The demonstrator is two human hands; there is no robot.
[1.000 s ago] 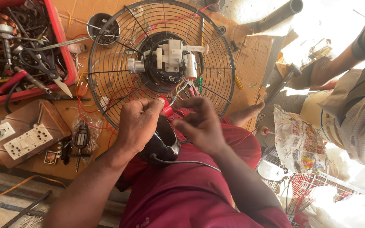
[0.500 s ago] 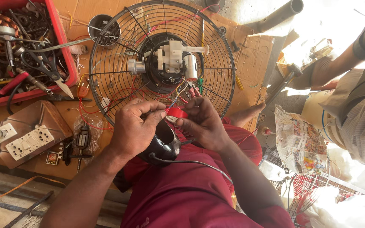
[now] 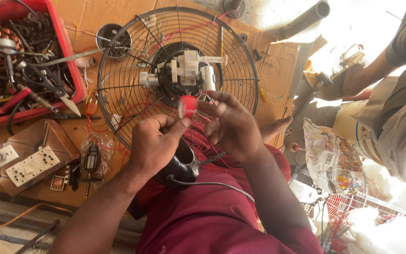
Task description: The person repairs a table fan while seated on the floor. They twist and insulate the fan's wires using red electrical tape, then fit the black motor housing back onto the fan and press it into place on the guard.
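A round black wire fan guard (image 3: 118, 61) lies on the brown floor board with the white and black fan motor (image 3: 184, 70) at its centre. Just below the motor, my right hand (image 3: 231, 124) pinches a small red roll of tape (image 3: 187, 106) at its fingertips. My left hand (image 3: 156, 141) is curled beside it, its thumb and fingers on thin red wires that run toward the motor. Under my hands a black curved fan base (image 3: 182, 164) with a black cord rests on my red-clothed lap.
A red tray (image 3: 78, 80) of tools, scissors and copper coils stands at top left. A wooden switch board with white sockets (image 3: 31, 164) lies at left. Another person's arm and leg (image 3: 377, 80) are at right, beside crumpled newspaper (image 3: 330, 160) and a grey pipe (image 3: 306, 16).
Both hands have risen slightly toward the motor. The red tape roll, earlier tucked low between the hands, is now lifted clear at my right fingertips.
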